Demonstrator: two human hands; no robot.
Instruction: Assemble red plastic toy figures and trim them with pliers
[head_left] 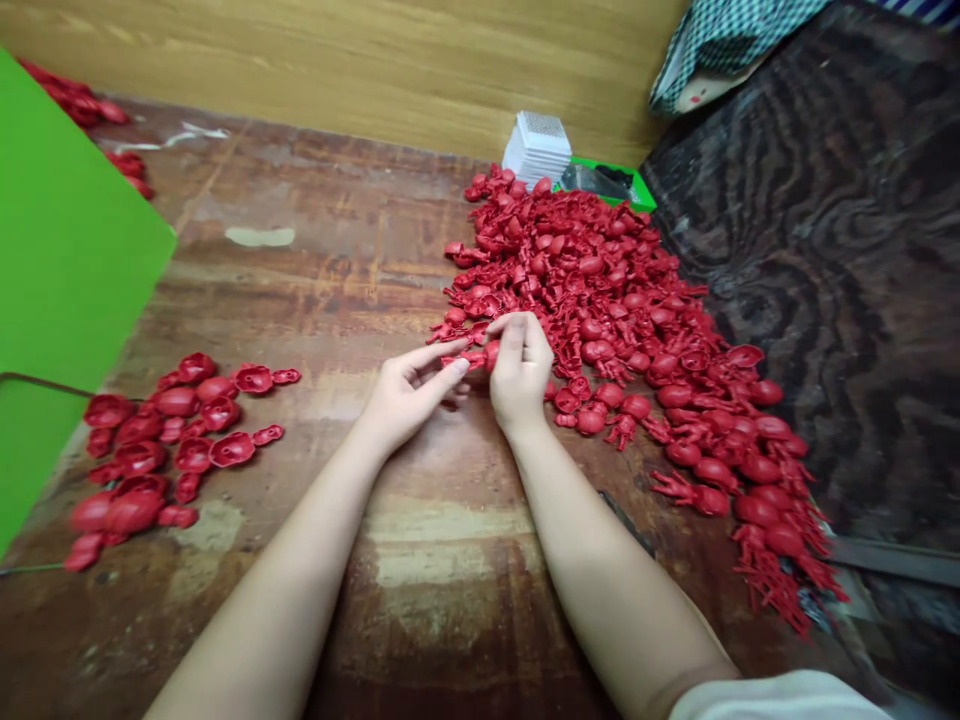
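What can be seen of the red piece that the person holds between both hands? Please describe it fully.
The red piece looks like plastic, with a slight shine. Its narrow section is at the left hand, its rounder section at the right hand; fingers cover some of it. It lies roughly crosswise, by the near edge of the red pile. Whether it is one part or several, I cannot tell.
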